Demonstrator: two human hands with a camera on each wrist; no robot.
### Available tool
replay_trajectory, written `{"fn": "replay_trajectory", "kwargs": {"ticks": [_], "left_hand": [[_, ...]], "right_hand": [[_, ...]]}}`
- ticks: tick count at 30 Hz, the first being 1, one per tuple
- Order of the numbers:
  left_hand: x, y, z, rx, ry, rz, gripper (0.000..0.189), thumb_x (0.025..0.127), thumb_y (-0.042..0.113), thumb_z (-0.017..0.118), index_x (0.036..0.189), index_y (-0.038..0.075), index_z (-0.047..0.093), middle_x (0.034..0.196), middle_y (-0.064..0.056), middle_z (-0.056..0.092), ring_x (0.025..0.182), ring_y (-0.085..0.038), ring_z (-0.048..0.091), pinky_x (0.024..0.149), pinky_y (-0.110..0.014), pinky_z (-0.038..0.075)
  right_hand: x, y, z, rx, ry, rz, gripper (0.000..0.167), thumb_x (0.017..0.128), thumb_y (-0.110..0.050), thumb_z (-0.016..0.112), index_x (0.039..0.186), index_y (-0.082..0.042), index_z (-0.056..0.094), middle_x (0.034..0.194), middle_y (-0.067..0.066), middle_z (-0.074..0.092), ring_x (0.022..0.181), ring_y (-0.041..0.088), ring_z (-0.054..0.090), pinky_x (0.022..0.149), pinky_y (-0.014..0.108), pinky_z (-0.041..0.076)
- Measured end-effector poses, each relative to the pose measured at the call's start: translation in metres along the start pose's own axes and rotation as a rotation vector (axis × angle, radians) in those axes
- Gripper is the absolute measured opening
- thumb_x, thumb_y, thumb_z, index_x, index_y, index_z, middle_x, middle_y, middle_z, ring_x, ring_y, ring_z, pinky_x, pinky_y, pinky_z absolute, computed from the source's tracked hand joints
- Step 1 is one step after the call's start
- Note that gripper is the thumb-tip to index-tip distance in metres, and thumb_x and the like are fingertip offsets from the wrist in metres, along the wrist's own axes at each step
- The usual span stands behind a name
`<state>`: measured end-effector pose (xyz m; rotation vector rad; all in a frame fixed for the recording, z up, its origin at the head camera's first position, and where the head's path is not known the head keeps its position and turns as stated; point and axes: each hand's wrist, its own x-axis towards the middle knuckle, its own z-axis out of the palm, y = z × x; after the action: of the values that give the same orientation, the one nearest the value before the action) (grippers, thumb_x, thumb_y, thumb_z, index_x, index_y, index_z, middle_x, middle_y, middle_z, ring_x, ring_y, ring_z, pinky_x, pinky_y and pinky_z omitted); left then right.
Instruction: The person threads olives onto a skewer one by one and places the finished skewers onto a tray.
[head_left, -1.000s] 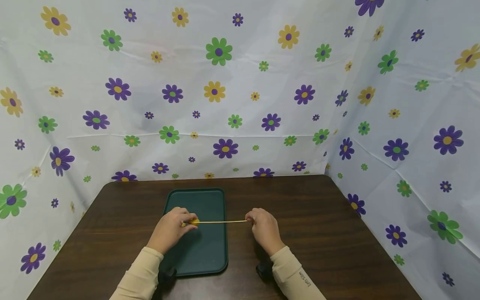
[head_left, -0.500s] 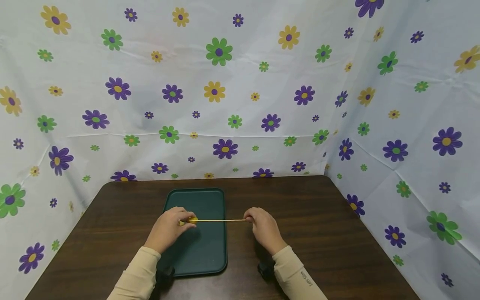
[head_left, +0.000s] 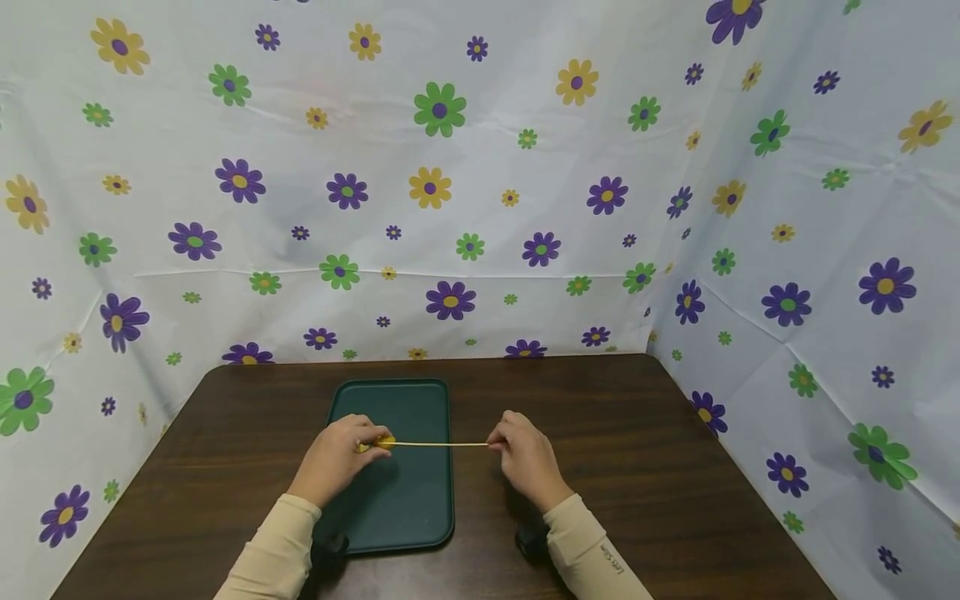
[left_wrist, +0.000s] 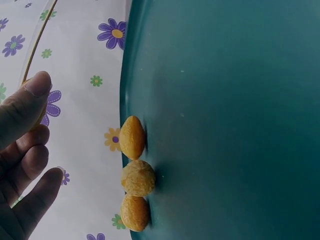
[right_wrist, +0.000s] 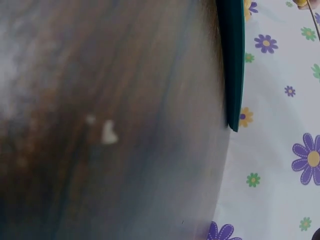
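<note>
My left hand (head_left: 337, 454) holds a small yellow-orange rounded piece (head_left: 386, 442) between thumb and fingers, above the dark green tray (head_left: 408, 517). A thin skewer-like stick (head_left: 442, 444) runs level from that piece to my right hand (head_left: 525, 454), whose thumb and fingers pinch its far end beyond the tray's right edge. In the left wrist view, an oval yellow-orange piece (left_wrist: 132, 137), a rounder one (left_wrist: 138, 178) and another (left_wrist: 134, 213) lie in a row by the tray's rim. My left hand hides them in the head view.
The tray stands on a dark brown wooden table (head_left: 615, 467). A white flower-patterned cloth (head_left: 495, 167) hangs behind the table and along its sides. Dark wrist devices sit under both forearms, the right one (head_left: 531, 542) partly hidden.
Both hands keep their hold on the piece and the stick. Since one second ago they have shifted slightly to the left, and the head view has tilted a little.
</note>
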<state>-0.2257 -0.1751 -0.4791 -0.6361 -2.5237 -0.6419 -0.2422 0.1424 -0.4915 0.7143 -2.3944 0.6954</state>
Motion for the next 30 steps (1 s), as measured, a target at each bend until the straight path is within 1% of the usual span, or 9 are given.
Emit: {"fn": "replay_trajectory", "kwargs": {"ticks": [2, 5, 8, 12, 17, 20, 23, 26, 30], "left_hand": [[0.000, 0.001, 0.000, -0.005, 0.011, 0.003, 0.026, 0.069, 0.016, 0.093, 0.092, 0.017, 0.081, 0.081, 0.011, 0.066, 0.075, -0.006, 0.057, 0.070, -0.030, 0.057], [0.001, 0.003, 0.000, -0.016, 0.010, -0.008, 0.026, 0.068, 0.015, 0.093, 0.091, 0.017, 0.081, 0.081, 0.011, 0.066, 0.075, -0.006, 0.057, 0.070, -0.030, 0.057], [0.002, 0.005, 0.002, -0.032, -0.008, -0.009, 0.027, 0.068, 0.015, 0.093, 0.092, 0.018, 0.080, 0.081, 0.012, 0.066, 0.076, -0.006, 0.058, 0.071, -0.029, 0.057], [0.004, 0.007, 0.004, -0.046, -0.006, 0.006, 0.028, 0.068, 0.015, 0.094, 0.091, 0.020, 0.080, 0.082, 0.013, 0.067, 0.076, -0.007, 0.059, 0.071, -0.028, 0.056], [0.004, 0.008, 0.005, -0.041, 0.003, 0.010, 0.027, 0.068, 0.015, 0.094, 0.091, 0.020, 0.080, 0.081, 0.014, 0.067, 0.076, -0.007, 0.059, 0.071, -0.030, 0.056], [0.004, 0.006, 0.004, -0.043, -0.003, -0.003, 0.027, 0.069, 0.018, 0.094, 0.092, 0.021, 0.080, 0.082, 0.014, 0.067, 0.076, -0.007, 0.061, 0.071, -0.031, 0.057], [0.002, 0.004, 0.003, -0.038, -0.001, -0.028, 0.026, 0.070, 0.021, 0.093, 0.093, 0.021, 0.080, 0.082, 0.015, 0.067, 0.076, -0.008, 0.061, 0.071, -0.031, 0.057], [0.001, 0.001, 0.001, -0.037, 0.004, -0.048, 0.025, 0.072, 0.021, 0.092, 0.093, 0.021, 0.079, 0.082, 0.014, 0.066, 0.075, -0.010, 0.062, 0.070, -0.032, 0.056], [0.000, 0.000, -0.002, -0.035, 0.008, -0.057, 0.024, 0.072, 0.020, 0.092, 0.092, 0.021, 0.079, 0.082, 0.012, 0.066, 0.074, -0.014, 0.062, 0.070, -0.033, 0.055]], "right_hand": [[0.000, -0.001, 0.000, -0.002, 0.012, -0.002, 0.025, 0.077, 0.002, 0.086, 0.073, -0.018, 0.070, 0.074, -0.008, 0.051, 0.069, 0.007, 0.052, 0.057, 0.023, 0.047], [0.000, -0.003, 0.000, 0.009, 0.019, -0.004, 0.024, 0.076, 0.002, 0.086, 0.073, -0.017, 0.072, 0.073, -0.009, 0.051, 0.067, 0.007, 0.051, 0.056, 0.023, 0.046], [0.000, -0.005, 0.000, 0.012, 0.001, -0.002, 0.022, 0.078, 0.001, 0.085, 0.073, -0.016, 0.073, 0.073, -0.009, 0.050, 0.067, 0.006, 0.050, 0.056, 0.023, 0.045], [0.000, -0.005, 0.001, 0.000, -0.033, 0.004, 0.019, 0.081, -0.001, 0.084, 0.075, -0.016, 0.073, 0.073, -0.010, 0.049, 0.066, 0.005, 0.049, 0.055, 0.021, 0.044], [-0.001, -0.004, 0.002, -0.006, -0.026, -0.004, 0.020, 0.081, -0.002, 0.084, 0.075, -0.017, 0.073, 0.074, -0.010, 0.051, 0.067, 0.005, 0.050, 0.056, 0.021, 0.045], [0.000, -0.003, 0.001, 0.010, -0.018, -0.025, 0.018, 0.082, -0.004, 0.083, 0.077, -0.018, 0.073, 0.076, -0.010, 0.054, 0.071, 0.006, 0.052, 0.060, 0.022, 0.048], [-0.001, 0.000, 0.000, 0.051, -0.037, -0.044, 0.013, 0.085, -0.004, 0.081, 0.085, -0.015, 0.074, 0.082, -0.009, 0.058, 0.077, 0.008, 0.055, 0.066, 0.025, 0.051], [-0.002, 0.004, -0.001, 0.095, -0.056, -0.044, 0.014, 0.085, -0.001, 0.079, 0.092, -0.013, 0.074, 0.088, -0.007, 0.063, 0.082, 0.009, 0.057, 0.073, 0.028, 0.054], [-0.003, 0.008, -0.002, 0.130, -0.049, -0.044, 0.014, 0.086, 0.001, 0.077, 0.092, -0.011, 0.072, 0.090, -0.006, 0.065, 0.084, 0.010, 0.060, 0.076, 0.030, 0.055]]}}
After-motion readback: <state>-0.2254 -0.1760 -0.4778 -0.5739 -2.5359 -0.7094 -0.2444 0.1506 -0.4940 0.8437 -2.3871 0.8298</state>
